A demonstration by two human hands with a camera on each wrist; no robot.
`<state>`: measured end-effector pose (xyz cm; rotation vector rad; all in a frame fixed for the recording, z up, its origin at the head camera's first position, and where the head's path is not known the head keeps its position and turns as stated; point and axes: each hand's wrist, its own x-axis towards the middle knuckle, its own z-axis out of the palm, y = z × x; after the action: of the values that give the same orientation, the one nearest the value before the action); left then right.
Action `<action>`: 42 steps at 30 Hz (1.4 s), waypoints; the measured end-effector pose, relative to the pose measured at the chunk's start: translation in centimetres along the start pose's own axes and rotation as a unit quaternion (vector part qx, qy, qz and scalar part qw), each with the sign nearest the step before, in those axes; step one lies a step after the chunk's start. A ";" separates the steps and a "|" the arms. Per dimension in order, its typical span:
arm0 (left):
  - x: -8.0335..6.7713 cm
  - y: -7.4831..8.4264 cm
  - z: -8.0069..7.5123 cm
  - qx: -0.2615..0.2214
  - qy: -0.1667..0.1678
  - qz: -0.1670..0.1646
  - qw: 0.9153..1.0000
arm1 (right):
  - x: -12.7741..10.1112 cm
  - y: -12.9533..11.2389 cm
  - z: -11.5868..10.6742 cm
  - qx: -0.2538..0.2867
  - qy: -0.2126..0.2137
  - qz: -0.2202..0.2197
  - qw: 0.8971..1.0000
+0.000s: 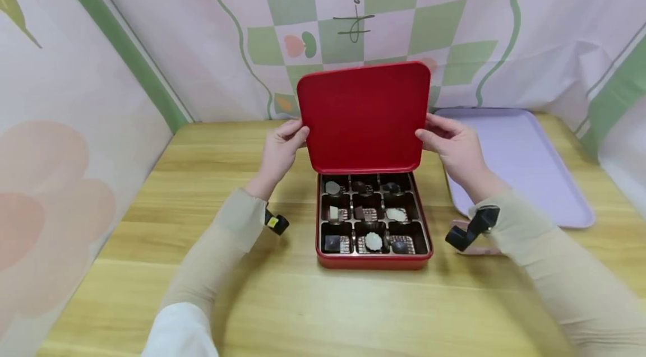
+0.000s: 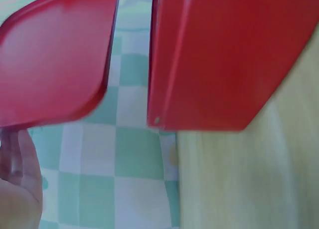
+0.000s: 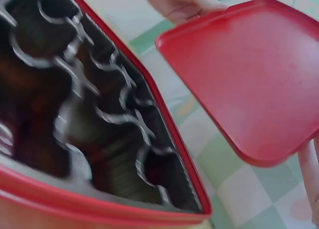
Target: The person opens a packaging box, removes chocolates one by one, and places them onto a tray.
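Note:
A red rectangular lid (image 1: 363,116) is held tilted up above the back edge of a red tin box (image 1: 375,263), its plain face towards me. My left hand (image 1: 280,149) pinches the lid's left edge, thumb in front. On the opposite edge my right hand (image 1: 456,152) grips it likewise. Inside the box, a dark divided insert holds chocolates, among them a white round one (image 1: 373,241) and a dark square one (image 1: 332,243). The right wrist view shows the lid (image 3: 254,79) apart from the box rim (image 3: 164,109); chocolates are blurred or hidden there.
A pale purple tray (image 1: 525,172) lies on the wooden table (image 1: 282,312) at the right, partly behind my right arm. Under the right wrist camera, a pinkish item (image 1: 479,250) is mostly hidden. A checkered cloth (image 1: 338,4) hangs behind the table.

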<state>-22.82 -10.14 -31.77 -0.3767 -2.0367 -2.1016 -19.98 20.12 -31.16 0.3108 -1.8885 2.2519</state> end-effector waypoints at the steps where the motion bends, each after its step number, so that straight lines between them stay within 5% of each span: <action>1: 0.5 0.0 0.0 0.001 0.001 -0.012 1.000 | 0.4 -0.1 -0.1 -0.015 -0.002 0.011 1.000; 9: 4.5 -0.5 -0.1 -0.016 0.014 -0.128 0.992 | 4.3 -0.1 -0.3 -0.102 -0.057 0.153 0.981; 18: 6.2 -1.6 -0.9 -0.022 -0.091 -0.260 0.961 | 6.5 1.8 -1.2 -0.098 -0.102 0.267 0.953; 32: 5.6 -5.2 -0.1 0.017 -0.101 -0.301 0.948 | 7.1 4.2 -3.0 -0.073 -0.164 0.335 0.925; 42: 5.2 -6.4 0.4 0.077 -0.122 -0.330 0.933 | 6.8 6.9 -3.8 -0.114 -0.176 0.359 0.910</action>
<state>-29.76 -9.25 -36.20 0.1065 -2.7513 -2.2918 -28.52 22.73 -36.41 -0.0408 -2.7966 2.4603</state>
